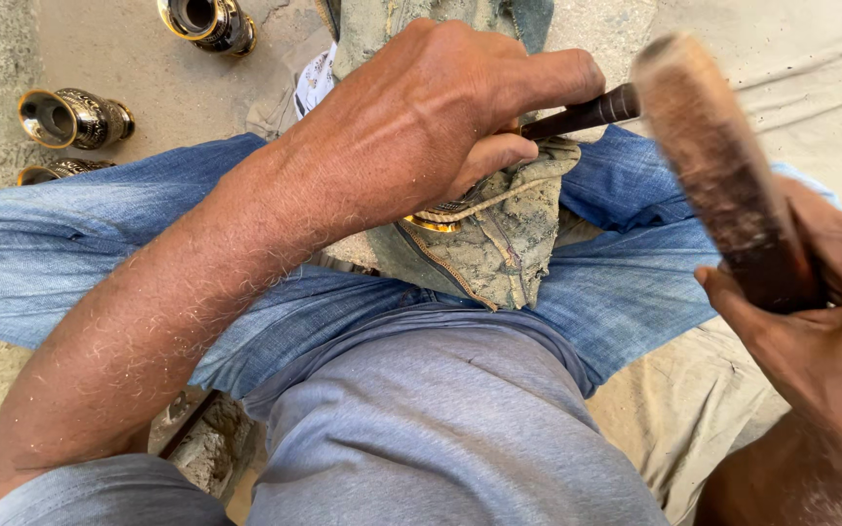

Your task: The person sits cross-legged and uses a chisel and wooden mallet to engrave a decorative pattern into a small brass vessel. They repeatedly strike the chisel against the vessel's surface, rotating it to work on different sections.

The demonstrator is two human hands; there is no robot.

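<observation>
1. Here, in the head view, a person sits cross-legged in blue jeans (70, 244) with a worn cloth pad (504, 244) on the lap, and a brass-rimmed metal piece (438, 216) lies tucked in that pad, mostly hidden under the left hand (431, 107).
2. The left hand is curled tight around a dark thin tool (582, 112), thumb along its shaft, the tip pressed down toward the metal piece; the forearm slants in from the lower left.
3. The right hand (821, 331) is clamped around the lower end of a thick wooden mallet (718, 166), which is lifted, tilted and blurred, well apart from the tool's end.
4. As for progress, I judge the work to be midway: three finished-looking patterned brass cups (75, 119) lie on the ground at the upper left, while the piece in the lap is under the tool. How much of its surface is done I cannot tell.
</observation>
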